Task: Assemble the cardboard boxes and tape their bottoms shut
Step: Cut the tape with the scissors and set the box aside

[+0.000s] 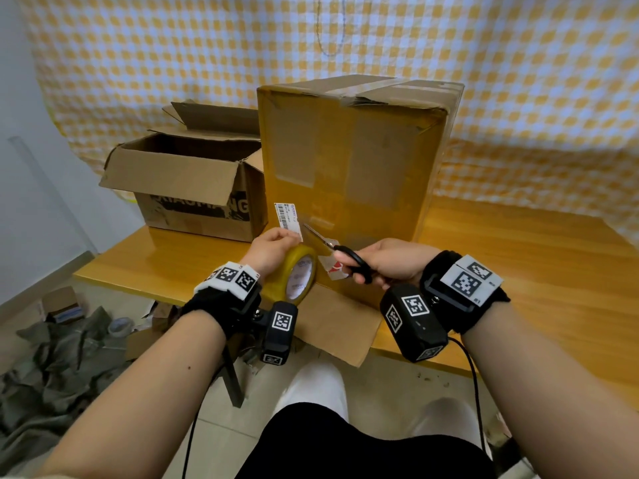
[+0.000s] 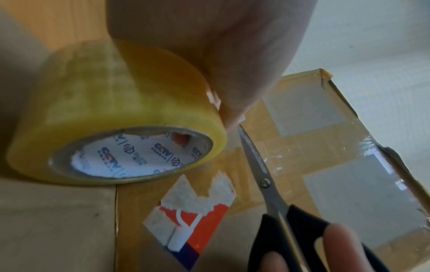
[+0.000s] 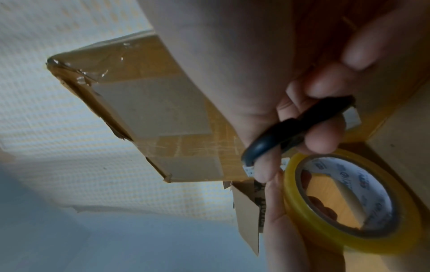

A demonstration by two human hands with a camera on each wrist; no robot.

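A tall cardboard box (image 1: 349, 157) stands upside down on the wooden table (image 1: 518, 271), its taped bottom flaps on top and one open flap (image 1: 342, 319) hanging over the table's front edge. My left hand (image 1: 273, 248) holds a yellow tape roll (image 1: 299, 271) low against the box's front face. My right hand (image 1: 394, 261) grips black-handled scissors (image 1: 332, 250), whose blades point at the tape strip between roll and box. In the left wrist view the scissors (image 2: 267, 176) lie just right of the tape roll (image 2: 111, 117). The right wrist view shows the scissor handles (image 3: 291, 128) round my fingers.
A second, shorter box (image 1: 193, 181) with open top flaps stands at the table's back left. A checked yellow cloth (image 1: 518, 81) hangs behind. Rags and small cartons litter the floor (image 1: 62, 340) at the left. A torn red and white label (image 2: 193, 217) sticks on the tall box.
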